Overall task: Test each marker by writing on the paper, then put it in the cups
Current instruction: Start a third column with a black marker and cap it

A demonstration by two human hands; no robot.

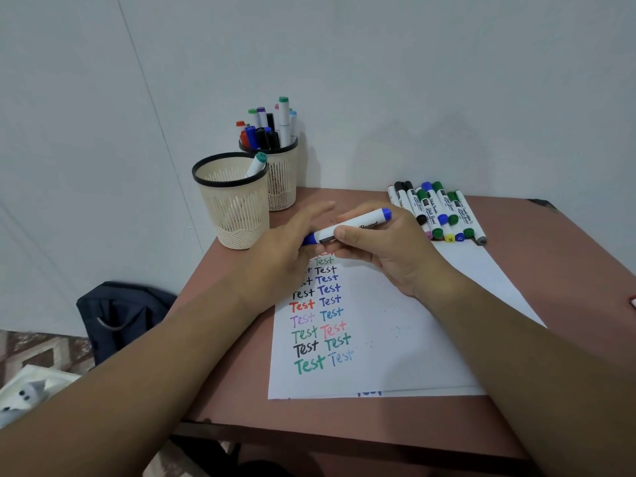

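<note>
With two columns of "Test" already on the paper [395, 321] and the far-corner cup [282, 173] full, I grip a capped blue marker [347, 227] in my right hand [385, 249], left hand [285, 249] pinching its cap, while a pile of markers [437, 211] waits by the table's far edge.

1. Both hands hold a blue-capped marker [347, 228] above the paper [395, 339]: the right hand [385, 249] grips its barrel, the left hand [285, 253] pinches its lower blue end.
2. The paper lies on the table [568, 270], rows of "Test" written in several colours.
3. The near cup [234, 201] holds one marker; the far cup [282, 173] holds many.
4. Loose markers [437, 211] lie at the paper's far right.
</note>
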